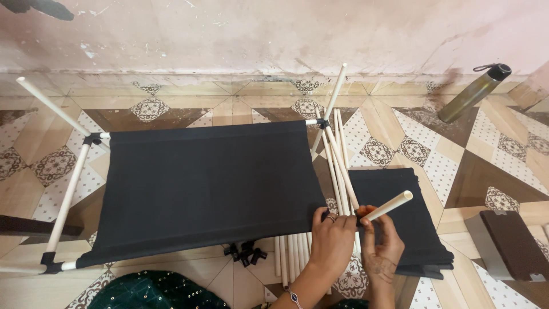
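Note:
A black fabric shelf panel [206,189] is stretched between white rods and black corner connectors on the tiled floor. My left hand [331,237] grips the panel's near right corner, where a black connector sits. My right hand [380,240] holds a short white rod [389,206] that points up and to the right, its lower end at that same corner. A white frame rod [68,197] runs along the panel's left side.
Several loose white rods [341,166] lie right of the panel, more by my wrists. A folded black fabric stack [409,223] lies at the right. Small black connectors [245,252], an olive bottle [474,91], a brown box [514,243] and green cloth [154,292] are around.

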